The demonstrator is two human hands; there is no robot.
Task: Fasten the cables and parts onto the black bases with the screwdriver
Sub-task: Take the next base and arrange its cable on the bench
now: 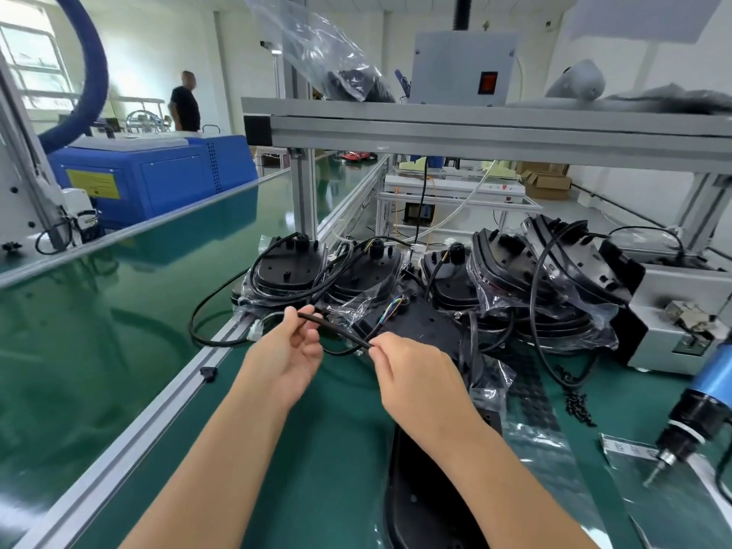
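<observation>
We find the left hand (287,348) and right hand (410,368) each pinching the cable (336,327): light, limp, smooth-jacketed. We judge a hold near its wired end safest.

Black cable (340,330) in my fingers (295,313); black bases (356,271); green surface (119,330); blue screwdriver (709,386).

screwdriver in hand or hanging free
Hanging free: the screwdriver hangs at right, while both hands pinch the black cable.
</observation>
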